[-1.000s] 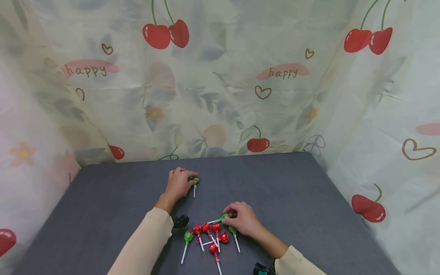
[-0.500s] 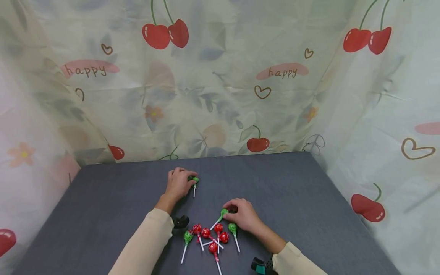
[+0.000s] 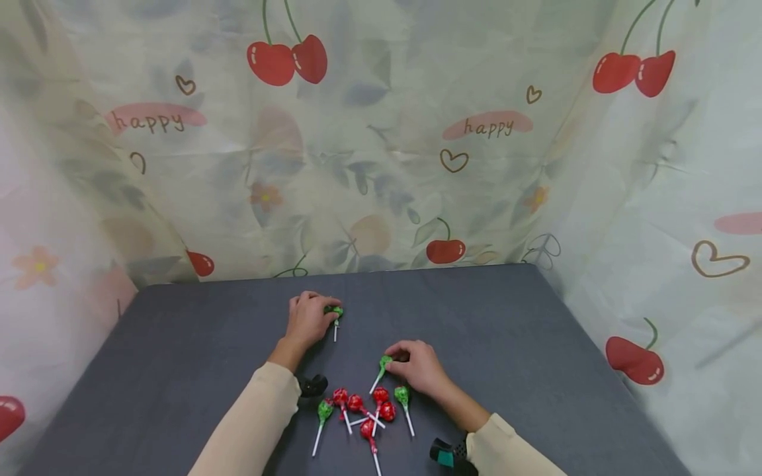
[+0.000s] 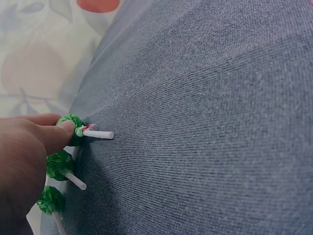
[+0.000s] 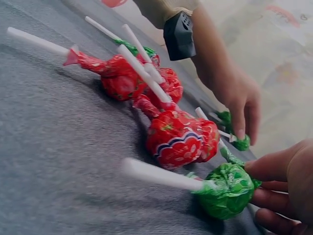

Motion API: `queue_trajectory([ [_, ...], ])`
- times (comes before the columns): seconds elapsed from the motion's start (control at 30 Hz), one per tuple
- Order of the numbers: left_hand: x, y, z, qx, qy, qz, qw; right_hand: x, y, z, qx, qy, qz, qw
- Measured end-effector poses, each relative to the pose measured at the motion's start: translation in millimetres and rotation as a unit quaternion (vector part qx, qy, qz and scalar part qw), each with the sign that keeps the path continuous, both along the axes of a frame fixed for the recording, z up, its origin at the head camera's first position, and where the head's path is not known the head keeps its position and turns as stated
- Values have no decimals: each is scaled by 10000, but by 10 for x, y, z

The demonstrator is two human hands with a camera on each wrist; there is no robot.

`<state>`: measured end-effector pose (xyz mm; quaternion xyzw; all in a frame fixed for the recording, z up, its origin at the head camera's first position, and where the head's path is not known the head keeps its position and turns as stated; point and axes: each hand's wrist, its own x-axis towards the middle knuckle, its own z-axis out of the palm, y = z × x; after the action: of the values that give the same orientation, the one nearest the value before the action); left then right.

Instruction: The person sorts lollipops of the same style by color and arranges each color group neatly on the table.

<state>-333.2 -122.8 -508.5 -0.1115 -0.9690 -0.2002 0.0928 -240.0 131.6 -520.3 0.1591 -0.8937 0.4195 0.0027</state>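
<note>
At the far part of the table, my left hand [image 3: 308, 319] pinches the wrapped head of a green lollipop [image 4: 70, 119] between thumb and fingers; its white stick points back toward me. In the left wrist view two more green lollipops, one [image 4: 59, 165] and another [image 4: 51, 199], line up beside it, partly behind the hand. Nearer me, my right hand [image 3: 419, 367] holds a second green lollipop [image 3: 385, 362] by its head, stick slanting down-left. In the right wrist view this one's green wrapper [image 5: 232, 154] is mostly hidden behind a nearer green lollipop [image 5: 225, 196].
Several red lollipops [image 3: 355, 402] lie in a loose heap with crossed sticks just in front of the right hand. One green lollipop [image 3: 325, 410] lies left of the heap, another [image 3: 402, 395] right of it. Patterned curtains [image 3: 369, 165] stand behind the dark table [image 3: 476, 317].
My right hand has drawn its green lollipop slightly away from the heap, and the stick has swung from pointing left to pointing toward me. A red lollipop there shifted right. The left hand stays put.
</note>
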Motion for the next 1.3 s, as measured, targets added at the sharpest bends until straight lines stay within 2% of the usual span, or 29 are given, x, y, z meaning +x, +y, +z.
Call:
queue_trajectory([
  [0.17,10,19,10,-33,-76,81,9999,-96,-23,47,-104,-32,71,9999],
  [0.4,-3,31,-10,-54,-34,140,9999,-333,-105,157,-99,93,227,9997],
  [0.73,-22,29,-36,-74,-39,178,9998,-692,-212,128,19,548,290,9981],
  [1.13,-14,34,-42,-59,40,171,9998,-885,-375,89,337,712,219,9967],
  [1.3,-1,35,-16,-69,56,155,9998,-943,-450,94,403,609,157,9972],
])
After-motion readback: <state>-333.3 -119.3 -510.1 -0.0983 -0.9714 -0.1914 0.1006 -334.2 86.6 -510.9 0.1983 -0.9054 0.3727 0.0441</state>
